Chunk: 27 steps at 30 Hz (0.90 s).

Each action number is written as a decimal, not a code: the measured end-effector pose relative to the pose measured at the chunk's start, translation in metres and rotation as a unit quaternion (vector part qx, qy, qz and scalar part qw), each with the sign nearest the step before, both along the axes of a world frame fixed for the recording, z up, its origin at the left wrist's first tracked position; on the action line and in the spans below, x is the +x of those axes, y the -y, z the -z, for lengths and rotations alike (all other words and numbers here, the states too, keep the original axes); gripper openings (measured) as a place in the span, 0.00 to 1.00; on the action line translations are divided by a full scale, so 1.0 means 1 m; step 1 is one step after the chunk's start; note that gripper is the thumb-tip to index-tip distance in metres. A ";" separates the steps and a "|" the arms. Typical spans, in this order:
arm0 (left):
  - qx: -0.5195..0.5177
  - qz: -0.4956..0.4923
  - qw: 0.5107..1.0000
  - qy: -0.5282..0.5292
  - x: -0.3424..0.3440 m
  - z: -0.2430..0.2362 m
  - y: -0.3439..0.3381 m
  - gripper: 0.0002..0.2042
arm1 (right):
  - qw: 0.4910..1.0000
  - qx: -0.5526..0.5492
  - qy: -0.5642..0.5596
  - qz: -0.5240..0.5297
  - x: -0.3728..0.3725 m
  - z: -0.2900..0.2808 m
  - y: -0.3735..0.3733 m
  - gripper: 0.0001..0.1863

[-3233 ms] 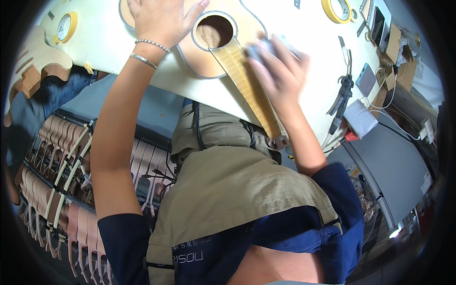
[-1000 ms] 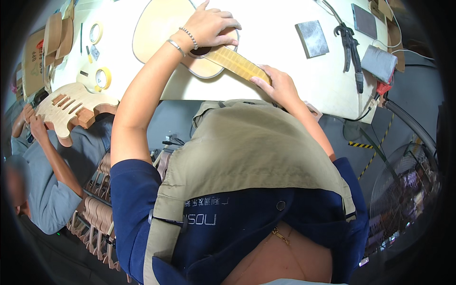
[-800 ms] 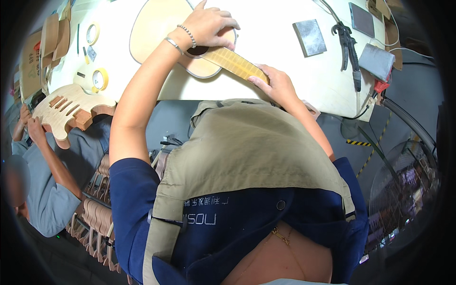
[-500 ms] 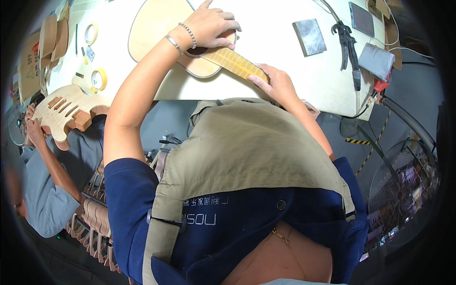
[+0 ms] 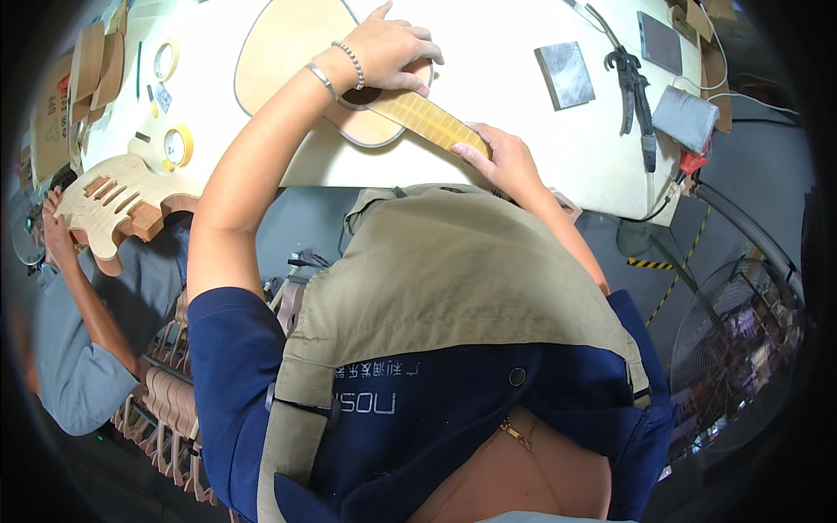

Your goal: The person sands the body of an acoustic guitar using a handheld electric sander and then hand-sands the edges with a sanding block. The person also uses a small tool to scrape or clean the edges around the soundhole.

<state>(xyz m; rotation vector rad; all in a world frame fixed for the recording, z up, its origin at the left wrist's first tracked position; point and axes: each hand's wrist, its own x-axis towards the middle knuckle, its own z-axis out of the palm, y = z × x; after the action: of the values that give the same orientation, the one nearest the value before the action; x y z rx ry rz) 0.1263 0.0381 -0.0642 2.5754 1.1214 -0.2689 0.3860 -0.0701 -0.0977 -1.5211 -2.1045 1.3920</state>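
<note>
An unfinished acoustic guitar with a pale top and dark edge binding lies at an angle on the white table. My left hand rests over its body beside the soundhole, fingers spread, partly covering it. The neck, its fingerboard covered in yellow tape, slants down to the right, where my right hand grips it near the far end, thumb on top. A grey rectangular block lies apart from both hands, to the right of the guitar.
Black clamp-like tool with hose, grey wrapped block and tablet-like slab lie rightward. Tape rolls lie left. A co-worker holds a wooden guitar body at left. Racked necks stand below; a fan stands lower right.
Since the oldest frame, my right hand has left the grey block, now on the table, and taken hold of the neck. The view has shifted, showing the co-worker. Recent frames differ little.
</note>
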 end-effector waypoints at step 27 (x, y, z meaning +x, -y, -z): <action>0.013 -0.158 0.975 0.153 0.016 0.006 0.023 0.15 | 0.890 0.334 0.292 0.110 0.076 0.046 -0.249 0.13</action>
<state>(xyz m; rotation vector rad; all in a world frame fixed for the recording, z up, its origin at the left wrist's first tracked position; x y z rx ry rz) 0.1424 0.0148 -0.0697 2.3054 1.3896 0.2121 0.4619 0.1790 -0.1440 -1.8881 -2.2480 0.0608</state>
